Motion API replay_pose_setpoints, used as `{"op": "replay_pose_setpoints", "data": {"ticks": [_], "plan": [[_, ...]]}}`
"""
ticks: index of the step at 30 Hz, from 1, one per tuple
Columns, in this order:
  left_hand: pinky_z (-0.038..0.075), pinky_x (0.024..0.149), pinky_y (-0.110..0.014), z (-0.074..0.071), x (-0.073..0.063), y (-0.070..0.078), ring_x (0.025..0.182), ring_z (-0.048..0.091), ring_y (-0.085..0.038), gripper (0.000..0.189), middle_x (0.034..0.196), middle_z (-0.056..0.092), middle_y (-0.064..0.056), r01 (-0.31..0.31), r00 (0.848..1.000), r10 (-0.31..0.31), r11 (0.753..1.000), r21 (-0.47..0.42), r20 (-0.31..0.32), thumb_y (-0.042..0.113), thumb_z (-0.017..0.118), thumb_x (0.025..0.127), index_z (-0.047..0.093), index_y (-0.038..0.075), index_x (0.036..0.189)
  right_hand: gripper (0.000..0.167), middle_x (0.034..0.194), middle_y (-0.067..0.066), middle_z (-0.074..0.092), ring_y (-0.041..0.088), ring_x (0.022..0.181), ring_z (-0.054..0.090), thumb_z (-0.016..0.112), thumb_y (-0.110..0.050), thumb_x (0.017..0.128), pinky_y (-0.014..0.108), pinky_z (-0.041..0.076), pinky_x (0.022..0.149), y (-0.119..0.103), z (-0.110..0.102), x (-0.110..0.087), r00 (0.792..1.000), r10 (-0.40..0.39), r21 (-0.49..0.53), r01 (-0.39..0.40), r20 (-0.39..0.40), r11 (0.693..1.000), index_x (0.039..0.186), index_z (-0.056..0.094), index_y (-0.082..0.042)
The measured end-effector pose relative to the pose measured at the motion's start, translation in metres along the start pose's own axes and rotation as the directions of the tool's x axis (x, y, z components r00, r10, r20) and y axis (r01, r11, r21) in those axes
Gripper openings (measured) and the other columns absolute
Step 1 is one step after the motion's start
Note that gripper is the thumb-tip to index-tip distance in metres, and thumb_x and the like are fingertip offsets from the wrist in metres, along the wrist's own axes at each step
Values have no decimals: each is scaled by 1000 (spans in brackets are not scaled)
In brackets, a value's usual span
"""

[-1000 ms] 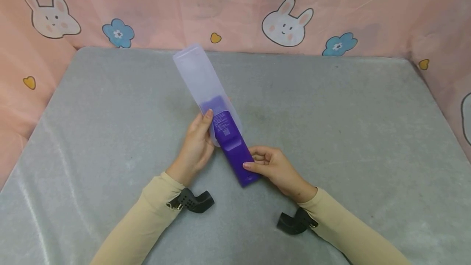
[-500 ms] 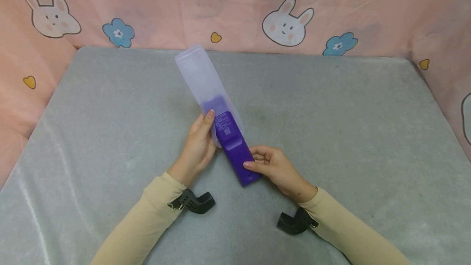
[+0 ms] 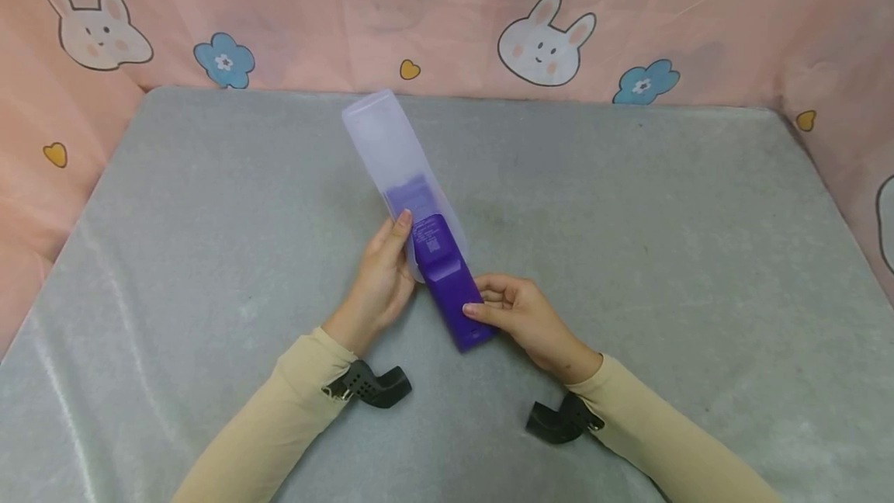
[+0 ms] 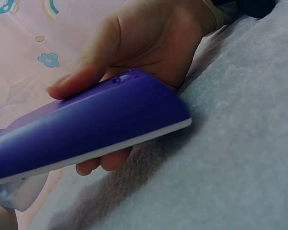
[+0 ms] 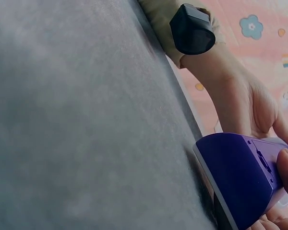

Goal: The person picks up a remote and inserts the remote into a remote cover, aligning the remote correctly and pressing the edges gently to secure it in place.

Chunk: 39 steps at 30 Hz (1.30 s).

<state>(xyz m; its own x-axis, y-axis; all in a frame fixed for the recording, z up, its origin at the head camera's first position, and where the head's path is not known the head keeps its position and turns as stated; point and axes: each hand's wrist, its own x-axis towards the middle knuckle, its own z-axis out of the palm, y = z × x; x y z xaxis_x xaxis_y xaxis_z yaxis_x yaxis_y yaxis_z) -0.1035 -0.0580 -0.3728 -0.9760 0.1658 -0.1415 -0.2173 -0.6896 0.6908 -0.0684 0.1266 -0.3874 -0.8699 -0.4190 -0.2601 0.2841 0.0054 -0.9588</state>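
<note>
A long purple remote control point(image 3: 450, 286) with small print on its back slants across the middle of the head view. Its upper end sits inside a translucent, pale sleeve point(image 3: 384, 138). My left hand point(image 3: 377, 278) grips the sleeve and the remote near the sleeve's mouth, thumb on top and fingers underneath. At the lower end, my right hand point(image 3: 520, 320) pinches the remote between thumb and fingers. The left wrist view shows the remote's white front edge point(image 4: 101, 151), with the right hand's fingertips below it. Part of the left hand is hidden beneath the sleeve.
A grey cloth covers the table point(image 3: 663, 254). Behind it hangs a pink curtain point(image 3: 447, 14) printed with rabbits, flowers and hearts. Black camera mounts point(image 3: 380, 386) are strapped to both wrists.
My left hand and the sleeve have shifted slightly right and down toward my right hand, so slightly more of the remote lies inside the sleeve. My right hand has barely moved.
</note>
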Motion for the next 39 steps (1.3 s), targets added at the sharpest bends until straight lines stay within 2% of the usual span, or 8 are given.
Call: {"op": "replay_pose_setpoints", "data": {"ticks": [9,17,23,25,30,32,34,39], "plan": [[32,109,-30,-1,0,-3,132,38,-24,45,146,34,-22,-11,1000,11,1000,-5,26,14,32,104,26,-2,145,29,99,19,67,13,82,67,61,3,87,25,55,74,-1,0,0,1000,-2,3,2,-6,1000,111,53,19],[31,110,-30,0,-1,-4,128,42,-20,45,146,33,-23,-19,999,18,1000,22,39,15,32,104,25,-3,145,31,99,18,68,12,83,67,61,3,87,25,55,74,-1,1,0,1000,-5,10,5,-14,1000,112,52,19],[33,108,-32,-3,0,-6,120,49,-16,64,144,36,-24,-30,998,28,999,34,52,29,55,94,29,-5,142,31,98,17,68,12,83,67,61,4,87,25,55,74,0,1,0,1000,-8,14,8,-18,1000,113,52,20],[33,108,-32,-3,0,-6,119,50,-15,67,144,37,-24,-33,998,31,999,38,56,30,57,93,29,-5,142,31,99,18,68,12,83,67,61,4,87,25,55,74,0,1,0,1000,-7,13,7,-20,1000,113,52,20],[33,109,-32,-2,-1,-4,119,50,-15,48,144,37,-24,-31,998,28,998,55,58,17,41,102,28,-5,143,31,99,19,67,12,82,67,60,4,87,25,55,73,0,1,0,1000,-3,9,3,-24,1000,113,52,20],[33,109,-32,-2,-1,-5,119,50,-15,48,144,36,-24,-30,998,26,998,59,62,17,40,102,28,-6,143,31,99,18,68,12,82,67,60,4,87,25,55,73,-1,2,0,1000,-2,13,3,-27,1000,112,52,20],[32,109,-33,-3,-1,-5,120,49,-16,56,144,36,-24,-32,997,28,998,57,73,23,48,99,28,-6,143,30,98,17,68,12,82,67,60,5,87,25,55,73,-1,2,-1,1000,-3,19,3,-30,1000,112,52,20],[33,109,-33,-3,-1,-7,120,49,-16,83,144,35,-24,-29,997,25,999,46,79,40,65,84,28,-5,143,30,96,15,68,12,81,67,59,5,87,24,55,73,-1,2,-1,999,-14,34,16,-38,999,112,52,20]]}}
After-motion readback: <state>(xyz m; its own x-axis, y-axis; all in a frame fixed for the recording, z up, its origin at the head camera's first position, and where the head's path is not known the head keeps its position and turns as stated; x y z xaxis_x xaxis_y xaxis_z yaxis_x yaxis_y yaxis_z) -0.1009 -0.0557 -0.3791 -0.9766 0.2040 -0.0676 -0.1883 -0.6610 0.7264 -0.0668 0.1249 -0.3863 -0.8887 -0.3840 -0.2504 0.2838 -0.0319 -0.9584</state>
